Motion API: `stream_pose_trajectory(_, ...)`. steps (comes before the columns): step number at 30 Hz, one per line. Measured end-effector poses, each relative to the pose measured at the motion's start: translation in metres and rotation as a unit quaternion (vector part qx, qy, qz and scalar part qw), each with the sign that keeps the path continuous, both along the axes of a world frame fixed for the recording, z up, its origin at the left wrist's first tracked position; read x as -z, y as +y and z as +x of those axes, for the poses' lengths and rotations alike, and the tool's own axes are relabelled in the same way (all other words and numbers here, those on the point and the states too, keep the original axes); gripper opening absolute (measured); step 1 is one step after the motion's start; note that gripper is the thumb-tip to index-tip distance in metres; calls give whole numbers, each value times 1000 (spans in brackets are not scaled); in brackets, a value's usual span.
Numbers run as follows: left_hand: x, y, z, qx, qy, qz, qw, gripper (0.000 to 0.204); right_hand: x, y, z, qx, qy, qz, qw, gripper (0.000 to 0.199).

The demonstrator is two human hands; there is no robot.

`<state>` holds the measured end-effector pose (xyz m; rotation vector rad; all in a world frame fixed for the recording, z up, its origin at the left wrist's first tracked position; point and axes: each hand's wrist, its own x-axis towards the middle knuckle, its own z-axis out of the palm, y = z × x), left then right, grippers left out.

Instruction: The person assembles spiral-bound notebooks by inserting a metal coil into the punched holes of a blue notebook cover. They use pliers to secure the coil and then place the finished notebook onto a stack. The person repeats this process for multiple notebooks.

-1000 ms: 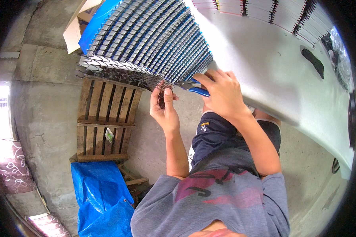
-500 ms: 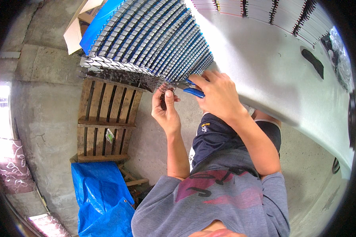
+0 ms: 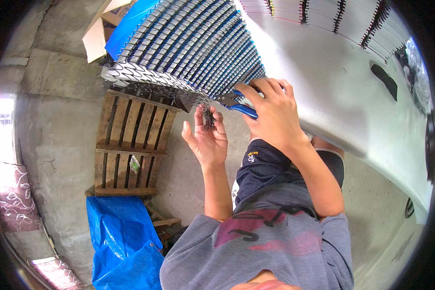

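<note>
My right hand [image 3: 275, 113] grips blue-handled pliers [image 3: 239, 107], long axis pointing left toward the stacked metal strips [image 3: 188, 48]. My left hand [image 3: 209, 137] pinches a small dark piece [image 3: 208, 116], hanging vertically just below the stack's edge.

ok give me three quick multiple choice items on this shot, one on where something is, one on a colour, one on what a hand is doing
1. Where is the wooden pallet?
A. on the white table
B. on the concrete floor under the stack of metal strips
C. on the blue tarp

2. What colour are the handles of the cutters?
A. red
B. yellow
C. blue

3. What is the left hand doing?
A. pinching a small dark metal piece
B. resting flat on the table
C. hanging empty

Answers
1. B: the pallet lies on the floor below the stack of metal strips.
2. C: blue handles show in the right hand, on the cutters.
3. A: the left hand has its fingers closed on a small dark metal piece.
</note>
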<state>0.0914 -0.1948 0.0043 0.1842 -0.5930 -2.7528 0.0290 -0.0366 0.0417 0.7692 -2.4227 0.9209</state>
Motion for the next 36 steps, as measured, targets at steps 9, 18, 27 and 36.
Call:
stream_pose_trajectory(9,-5,-2,-14,-165,-27,-360,918,16,-7,-6,3,-6,-33,43,999,38)
stream_pose_trajectory(18,-6,3,-18,-241,-55,-394,885,13,3,-9,1,-28,-87,20,996,37)
stream_pose_trajectory(27,-6,-4,0,-224,23,-388,894,15,-2,3,1,-7,-13,-5,1000,46)
stream_pose_trajectory(36,-16,5,-13,-285,-29,-486,826,17,-12,-8,1,4,-5,19,1000,42)
